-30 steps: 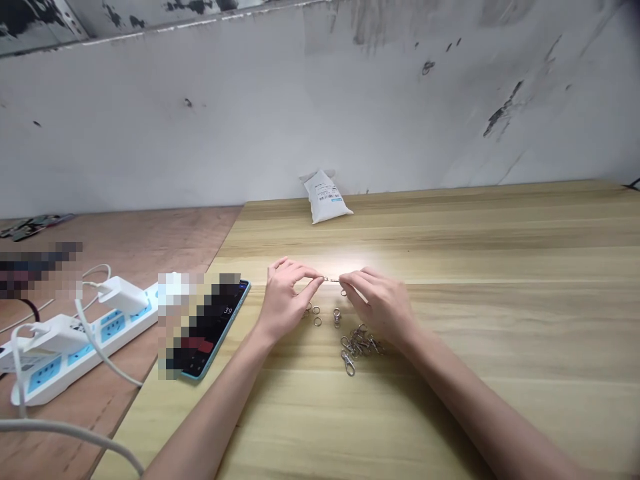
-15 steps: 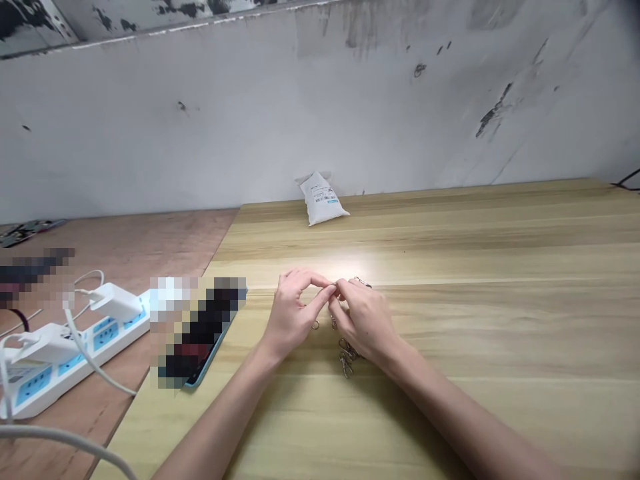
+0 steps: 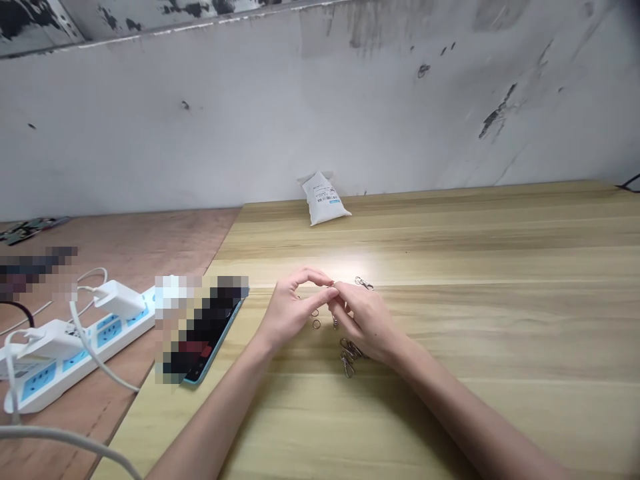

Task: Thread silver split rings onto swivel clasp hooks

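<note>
A broad table (image 3: 500,300) spreads beneath the grip, and over it the left hand (image 3: 293,307) and right hand (image 3: 367,320) meet, fingertips pinched together, presumably for fine control; I can't tell what they grasp, the fingers hide it. Clips (image 3: 347,367) heap just nearside of the grip, likely for easy reach, a single clip (image 3: 365,284) lies beyond the right knuckles, and little rings (image 3: 317,328) sit beside the left thumb.

From the view's centre, a white labelled packet (image 3: 327,203) rests at twelve o'clock on the wood-grain tabletop (image 3: 450,233), before a scuffed wall (image 3: 250,133). At eight o'clock lies a phone (image 3: 214,335), partly pixelated; farther out, a white power strip (image 3: 109,333) bears chargers (image 3: 119,298). A dark cord (image 3: 629,187) shows at three.
</note>
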Available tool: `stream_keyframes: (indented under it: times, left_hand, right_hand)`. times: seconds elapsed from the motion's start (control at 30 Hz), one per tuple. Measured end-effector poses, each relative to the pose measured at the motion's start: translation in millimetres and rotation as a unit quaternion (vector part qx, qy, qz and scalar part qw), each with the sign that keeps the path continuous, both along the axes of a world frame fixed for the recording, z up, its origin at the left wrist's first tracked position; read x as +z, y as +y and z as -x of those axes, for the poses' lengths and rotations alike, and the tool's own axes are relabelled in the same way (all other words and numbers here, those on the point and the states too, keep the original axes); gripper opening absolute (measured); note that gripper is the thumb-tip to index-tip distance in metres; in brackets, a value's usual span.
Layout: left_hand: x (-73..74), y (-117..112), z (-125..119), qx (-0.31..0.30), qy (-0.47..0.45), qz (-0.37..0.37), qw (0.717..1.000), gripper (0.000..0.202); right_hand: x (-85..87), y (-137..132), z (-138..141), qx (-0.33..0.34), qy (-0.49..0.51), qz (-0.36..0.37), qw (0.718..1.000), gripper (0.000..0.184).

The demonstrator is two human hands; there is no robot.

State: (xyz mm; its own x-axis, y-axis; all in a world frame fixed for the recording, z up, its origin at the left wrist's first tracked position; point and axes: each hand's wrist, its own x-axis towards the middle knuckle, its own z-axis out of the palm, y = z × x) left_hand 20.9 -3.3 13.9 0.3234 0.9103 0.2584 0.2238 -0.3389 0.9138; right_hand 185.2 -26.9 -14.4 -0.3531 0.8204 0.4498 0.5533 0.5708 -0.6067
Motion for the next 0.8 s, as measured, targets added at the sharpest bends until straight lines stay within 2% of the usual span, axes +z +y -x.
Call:
stream_keyframes:
  times: [0.1, 0.23, 0.43, 0.5, 0.63, 0.7, 0.8]
  left_hand:
    - [-2.3, 2.0, 1.1, -0.006, -0.033, 0.0, 0.999, 0.011]
    - [-2.3, 7.1, 7.7, 0.014, -0.038, -0.015, 0.999, 0.012]
    - [4.0, 7.6, 14.3, 0.024, 0.089, -0.112, 0.989, 0.01]
    - [2.4, 5.8, 12.3, 0.023, 0.162, -0.173, 0.971, 0.01]
    - [-6.2, 5.6, 9.8, 0.016, 0.289, -0.274, 0.917, 0.012]
    - [-9.6, 6.7, 10.4, 0.021, 0.316, -0.29, 0.903, 0.01]
    - [-10.2, 8.0, 12.2, 0.024, 0.327, -0.287, 0.9, 0.008]
  right_hand:
    - [1.9, 0.1, 0.3, 0.023, 0.035, 0.026, 0.999, 0.017]
    - [9.2, -0.8, -1.5, 0.046, 0.116, 0.116, 0.985, 0.023]
    - [10.7, 3.3, -8.8, 0.049, 0.249, 0.199, 0.947, 0.03]
    - [9.5, 4.6, -10.9, 0.043, 0.226, 0.207, 0.951, 0.03]
    - [9.6, 4.9, -14.5, 0.023, 0.095, 0.198, 0.975, 0.029]
    - [10.5, 5.0, -16.2, 0.023, 0.069, 0.201, 0.977, 0.028]
    - [11.2, 6.0, -18.9, 0.03, 0.054, 0.205, 0.977, 0.028]
